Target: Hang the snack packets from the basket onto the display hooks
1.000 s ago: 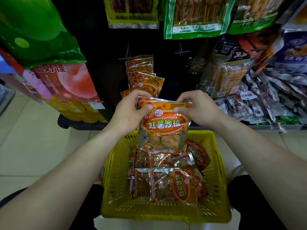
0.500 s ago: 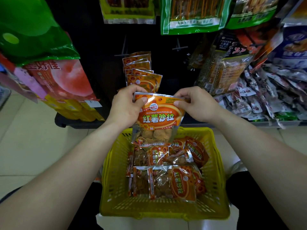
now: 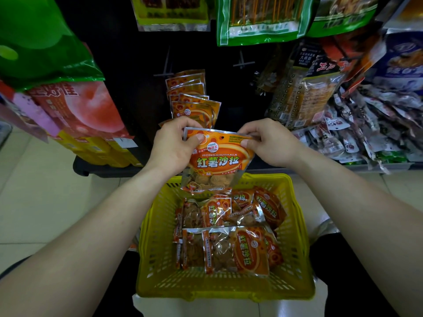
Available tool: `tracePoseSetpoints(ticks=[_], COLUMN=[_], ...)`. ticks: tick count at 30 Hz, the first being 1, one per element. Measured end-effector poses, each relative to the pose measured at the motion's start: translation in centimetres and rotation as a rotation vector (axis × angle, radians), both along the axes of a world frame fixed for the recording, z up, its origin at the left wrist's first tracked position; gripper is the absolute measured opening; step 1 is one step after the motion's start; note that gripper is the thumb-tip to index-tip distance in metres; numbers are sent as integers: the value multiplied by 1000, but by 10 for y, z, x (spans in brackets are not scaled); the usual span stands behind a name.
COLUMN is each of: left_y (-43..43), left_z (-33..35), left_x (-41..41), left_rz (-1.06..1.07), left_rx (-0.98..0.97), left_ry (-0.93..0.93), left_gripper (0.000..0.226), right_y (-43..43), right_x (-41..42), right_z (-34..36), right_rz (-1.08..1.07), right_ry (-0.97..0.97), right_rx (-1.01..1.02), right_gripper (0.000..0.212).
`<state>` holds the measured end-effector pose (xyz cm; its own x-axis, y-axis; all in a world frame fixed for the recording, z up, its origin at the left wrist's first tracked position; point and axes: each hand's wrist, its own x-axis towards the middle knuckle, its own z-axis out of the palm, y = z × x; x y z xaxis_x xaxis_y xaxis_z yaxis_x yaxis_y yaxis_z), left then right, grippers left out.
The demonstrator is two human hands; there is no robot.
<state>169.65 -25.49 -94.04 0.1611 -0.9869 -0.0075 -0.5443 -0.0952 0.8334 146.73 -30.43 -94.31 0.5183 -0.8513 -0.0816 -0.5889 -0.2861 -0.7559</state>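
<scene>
Pale floor tiles [image 3: 45,191] run under a black hook rack [image 3: 137,76] crowded with hanging snack bags. Over the yellow basket [image 3: 155,259] of packets, the left hand [image 3: 170,147] and right hand [image 3: 270,145] each pinch a top corner of an orange packet [image 3: 217,161] printed "HONGSHUSHALA" and "FOOD", just below matching hung packets [image 3: 192,104].

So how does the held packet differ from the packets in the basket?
The held packet hangs upright, pinched at its top corners by the left hand and right hand; the basket packets lie flat, untouched. The held packet's label reads roughly level; the basket packets' labels run sideways or tilted. Both share the orange design.
</scene>
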Motion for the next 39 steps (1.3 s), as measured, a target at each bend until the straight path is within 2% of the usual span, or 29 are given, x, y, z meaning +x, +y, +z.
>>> tracePoseSetpoints(ticks=[9,20,25,28,31,34,39], left_y=[1,11,12,15,23,34,46], left_z=[-5,-17,-15,-16,-23,-38,-65], left_x=[1,-9,15,43,66,77,87], left_rz=[-25,-98,-97,-46,-4,-25,-55], left_rx=[4,-9,32,57,101,153,258], left_ry=[-25,-87,-56,-62,-63,-157,-251], left_gripper=[13,25,13,17,16,13,23], right_y=[1,16,22,20,14,-2,-36], right_x=[4,32,38,37,35,44,84], right_z=[3,0,6,10,17,20,5], right_rz=[38,122,89,38,-15,-21,-8], right_ry=[59,232,344,440,485,504,605], right_rx=[-4,-91,-177,-287,-417,-487,-472], right_gripper=[11,23,13,5,15,21,28])
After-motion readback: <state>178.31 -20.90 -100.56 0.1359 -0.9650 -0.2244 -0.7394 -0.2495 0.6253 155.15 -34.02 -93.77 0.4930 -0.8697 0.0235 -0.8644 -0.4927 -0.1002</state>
